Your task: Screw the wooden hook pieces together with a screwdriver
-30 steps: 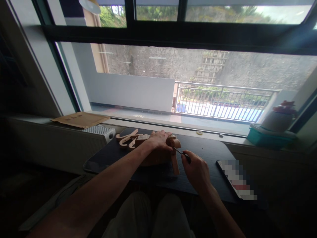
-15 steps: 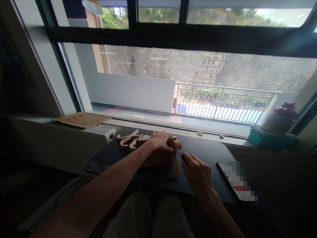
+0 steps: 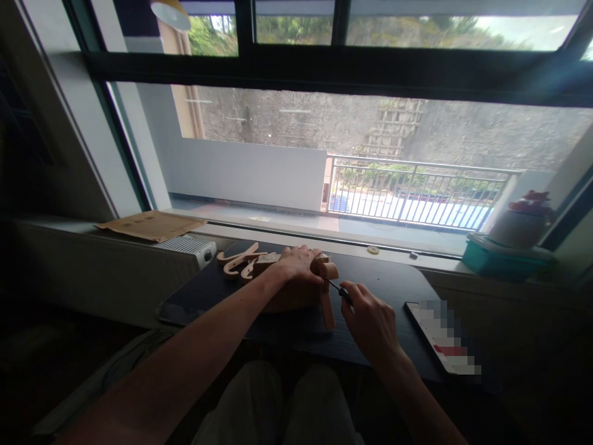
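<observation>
On the small dark table [image 3: 389, 278] lies a brown wooden object [image 3: 291, 298], partly covered by my left forearm. My left hand [image 3: 299, 262] is over its top right part, fingers bent and gripping it. A screwdriver [image 3: 344, 293] with a dark handle and thin metal shaft is closed in my right hand [image 3: 370, 314]. Its tip meets the object's right end, beside my left thumb; the exact contact spot is too small to make out. A flat light-brown strip [image 3: 328, 310] slants down from that end. Several curved wooden pieces [image 3: 238, 262] lie to the left.
A phone [image 3: 430, 334] rests at the table's right side. On the window sill are a brown envelope [image 3: 151, 224], a small yellowish ring [image 3: 373, 250] and a teal box [image 3: 488, 256] with a pale container on it. A white radiator [image 3: 188, 245] stands left of the table.
My right hand has turned slightly on the screwdriver, and more of its handle shows. My left hand stays in place on the wooden object.
</observation>
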A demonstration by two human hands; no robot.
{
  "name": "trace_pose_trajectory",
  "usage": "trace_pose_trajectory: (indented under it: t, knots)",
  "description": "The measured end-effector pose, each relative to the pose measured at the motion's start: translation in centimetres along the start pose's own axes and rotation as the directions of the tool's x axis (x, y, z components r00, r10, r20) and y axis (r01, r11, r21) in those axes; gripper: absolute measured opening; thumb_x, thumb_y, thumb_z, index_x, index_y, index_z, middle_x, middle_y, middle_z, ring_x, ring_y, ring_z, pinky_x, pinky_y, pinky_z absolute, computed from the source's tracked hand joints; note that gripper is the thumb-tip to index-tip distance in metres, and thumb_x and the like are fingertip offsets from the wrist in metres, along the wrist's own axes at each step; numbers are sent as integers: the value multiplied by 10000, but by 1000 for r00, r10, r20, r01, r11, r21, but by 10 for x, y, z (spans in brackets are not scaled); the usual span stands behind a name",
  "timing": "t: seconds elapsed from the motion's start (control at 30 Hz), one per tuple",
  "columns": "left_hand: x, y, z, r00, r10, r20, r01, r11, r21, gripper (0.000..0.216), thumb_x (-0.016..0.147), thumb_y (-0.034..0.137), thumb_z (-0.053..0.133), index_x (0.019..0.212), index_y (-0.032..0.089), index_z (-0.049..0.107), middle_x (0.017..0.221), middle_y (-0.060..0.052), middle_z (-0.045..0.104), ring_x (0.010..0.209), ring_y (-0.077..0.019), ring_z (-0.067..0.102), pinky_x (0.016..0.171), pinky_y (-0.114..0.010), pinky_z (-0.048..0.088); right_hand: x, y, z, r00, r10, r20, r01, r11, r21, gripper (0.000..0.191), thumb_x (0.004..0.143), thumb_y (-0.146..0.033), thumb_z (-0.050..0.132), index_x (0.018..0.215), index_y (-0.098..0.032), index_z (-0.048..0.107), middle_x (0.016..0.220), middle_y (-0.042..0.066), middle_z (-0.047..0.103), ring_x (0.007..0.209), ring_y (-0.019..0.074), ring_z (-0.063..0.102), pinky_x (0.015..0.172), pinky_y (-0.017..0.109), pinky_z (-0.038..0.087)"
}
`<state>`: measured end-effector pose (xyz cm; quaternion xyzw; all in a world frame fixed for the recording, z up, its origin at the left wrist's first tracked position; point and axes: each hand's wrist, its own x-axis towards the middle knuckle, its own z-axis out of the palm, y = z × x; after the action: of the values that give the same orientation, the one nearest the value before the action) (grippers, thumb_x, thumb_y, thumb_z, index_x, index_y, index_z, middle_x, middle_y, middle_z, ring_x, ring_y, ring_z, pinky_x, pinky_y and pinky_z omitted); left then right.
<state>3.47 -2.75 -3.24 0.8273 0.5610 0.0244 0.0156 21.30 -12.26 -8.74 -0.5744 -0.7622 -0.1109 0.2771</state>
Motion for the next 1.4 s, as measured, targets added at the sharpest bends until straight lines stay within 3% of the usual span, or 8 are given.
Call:
trace_pose_trajectory:
  t: [0.2,0.47,0.63,0.83,1.0,1.27,1.4]
  knots:
    - [-1,1,0,1000,0,1,0,1000,-5,726,624,667,569,1235,301,431,1164,-89,532,1114,-314,472,912,-463,348,-2,0,4,998,-44,-44,43,999,-10,235,906,-256,419,1024,-225,619,872,14,659,698,119,603,536,230,307]
    - [0,0,1,1000,-13,1,13,1000,4,720,625,686,560,1227,312,437,1171,-82,529,1115,-309,472,923,-458,338,-1,-1,4,993,113,19,-114,987,116,259,891,-341,428,1028,-253,630,877,10,707,745,166,646,581,250,344]
    - [1,-1,1,1000,2,-8,-2,1000,-6,731,625,673,566,1243,310,420,1160,-86,535,1094,-309,488,910,-468,348,0,-3,-1,997,67,41,-71,994,88,315,846,-252,486,1155,-258,547,971,6,687,764,167,641,572,251,345]
    - [-1,1,-1,1000,-13,6,13,1000,-2,713,620,688,560,1212,309,444,1165,-83,534,1118,-314,474,923,-458,339,-3,0,5,999,-23,-38,22,1000,-15,216,883,-250,446,1020,-232,613,906,9,625,653,108,581,505,229,300]
    - [-1,1,0,1000,-3,2,3,1000,7,711,637,659,566,1238,304,428,1176,-85,530,1121,-318,472,921,-462,345,-3,0,11,995,5,-95,-4,1000,19,228,892,-272,437,992,-224,636,895,12,584,637,91,548,507,220,284]
    - [0,0,1,1000,0,-12,0,1000,1,751,621,700,546,1245,299,423,1187,-97,523,1120,-313,468,921,-475,341,1,-2,1,999,47,-20,-45,996,81,252,905,-319,423,978,-221,644,852,19,608,642,108,563,530,228,294]
    - [1,-1,1,1000,1,-1,-1,1000,7,767,617,715,531,1251,300,413,1185,-94,521,1112,-322,468,913,-484,340,1,-4,-3,999,33,15,-35,994,102,266,882,-273,454,1111,-225,580,927,26,617,724,132,592,553,232,329]
